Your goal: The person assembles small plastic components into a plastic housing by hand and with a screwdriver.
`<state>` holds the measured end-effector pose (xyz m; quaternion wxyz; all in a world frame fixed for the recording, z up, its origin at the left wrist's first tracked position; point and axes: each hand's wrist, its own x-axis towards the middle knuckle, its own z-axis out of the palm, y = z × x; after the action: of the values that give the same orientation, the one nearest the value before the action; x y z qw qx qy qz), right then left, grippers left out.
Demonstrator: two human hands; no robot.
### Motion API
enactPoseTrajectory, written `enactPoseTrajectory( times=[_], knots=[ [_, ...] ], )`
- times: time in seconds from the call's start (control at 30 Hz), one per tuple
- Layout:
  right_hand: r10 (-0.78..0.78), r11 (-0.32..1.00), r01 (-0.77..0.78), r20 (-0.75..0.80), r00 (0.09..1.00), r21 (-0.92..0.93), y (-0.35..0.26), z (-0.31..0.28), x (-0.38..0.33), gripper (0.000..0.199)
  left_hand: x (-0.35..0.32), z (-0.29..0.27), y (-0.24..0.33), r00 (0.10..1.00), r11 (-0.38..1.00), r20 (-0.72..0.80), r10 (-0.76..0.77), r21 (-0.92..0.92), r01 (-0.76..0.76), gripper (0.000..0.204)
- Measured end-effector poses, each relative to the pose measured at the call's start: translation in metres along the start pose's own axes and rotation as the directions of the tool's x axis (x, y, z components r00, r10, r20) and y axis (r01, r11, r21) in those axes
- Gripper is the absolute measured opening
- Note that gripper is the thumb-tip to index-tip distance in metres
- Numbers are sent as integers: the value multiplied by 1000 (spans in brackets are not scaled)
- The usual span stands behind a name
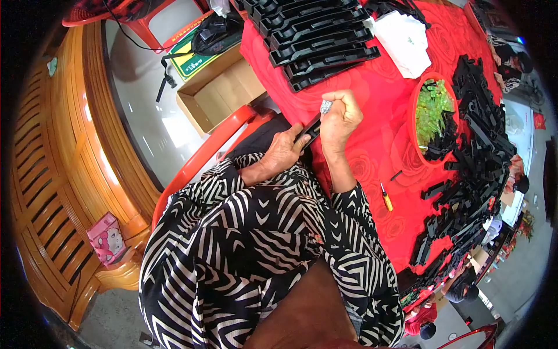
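Currently, at near edge of red tabletop (pixel 372 110), L hand (pixel 283 152) angles inward from bent elbow, thumb and fingers gripping blk part (pixel 313 129). R hand (pixel 342 123): forearm extended, fist clenched on small silvery item (pixel 325 107), just beside part; contact w/ part unclear. Farther R, orange-red bowl (pixel 413 125) holds translucent grn pcs (pixel 429 116), plus blk pcs nearside. Beyond, L of tabletop: open cardboard box (pixel 195 113), inner base visible.

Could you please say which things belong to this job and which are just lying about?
Likely in use: black bar in the left hand; loose black pieces; yellow-green pieces in the red bowl.
Likely lying about: pink bag; black buckled strap.
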<state>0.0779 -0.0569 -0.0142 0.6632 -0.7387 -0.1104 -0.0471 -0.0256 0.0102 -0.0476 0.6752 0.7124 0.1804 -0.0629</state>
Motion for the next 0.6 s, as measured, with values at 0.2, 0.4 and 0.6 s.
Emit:
enactPoseTrajectory(
  times=[0.2,0.4,0.6],
  knots=[
    [166,917,-170,42,985,360,-4,-11,-2,23,1,-1,-6,997,996,47,-56,-63,59,20],
    [122,906,-100,-28,992,412,-24,-14,1,23,2,0,-10,996,982,65,-63,-175,74,19],
    [149,946,-168,87,985,278,-17,-8,-2,24,2,1,-9,997,984,59,-57,-163,66,19]
  ],
)
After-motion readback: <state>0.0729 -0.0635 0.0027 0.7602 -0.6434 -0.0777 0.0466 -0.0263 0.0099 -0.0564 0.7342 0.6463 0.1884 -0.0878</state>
